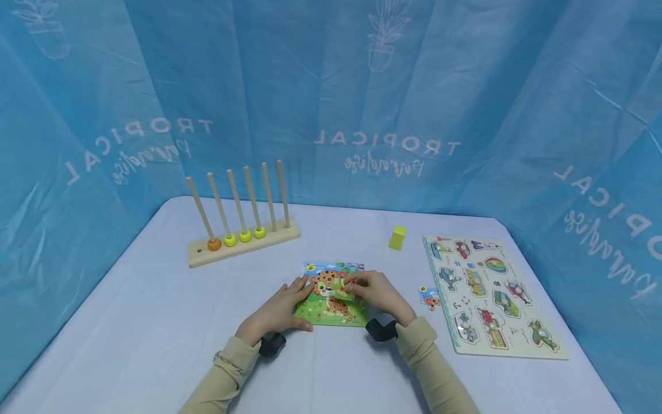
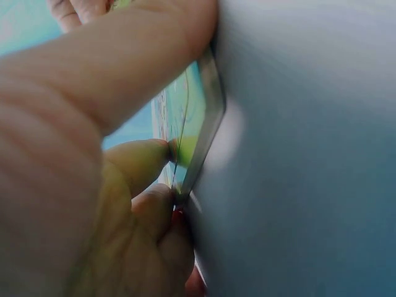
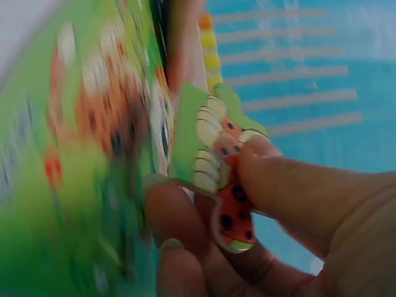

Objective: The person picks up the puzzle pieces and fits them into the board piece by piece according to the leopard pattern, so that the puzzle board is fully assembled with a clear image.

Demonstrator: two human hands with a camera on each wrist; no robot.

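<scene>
A leopard jigsaw puzzle (image 1: 310, 312) with a green and blue background lies flat on the table in the head view. My left hand (image 1: 278, 309) rests along its left side, fingers stretched toward the upper left edge and thumb near the bottom corner. In the left wrist view, fingertips touch the edge of the puzzle board (image 2: 213, 105). My right hand (image 1: 381, 294) pinches a jigsaw piece (image 3: 207, 139) between thumb and fingers, just over the right part of the picture. That piece is green with cream paw shapes and spotted orange, and is tilted in the right wrist view.
A loose jigsaw piece (image 1: 429, 297) lies right of my right hand, beside a knobbed wooden puzzle board (image 1: 460, 305). Farther back stands a yellow block (image 1: 397, 237). At the back left is a wooden peg rack (image 1: 279, 234) with upright rods and several beads. Blue curtain (image 1: 341, 103) surrounds the table.
</scene>
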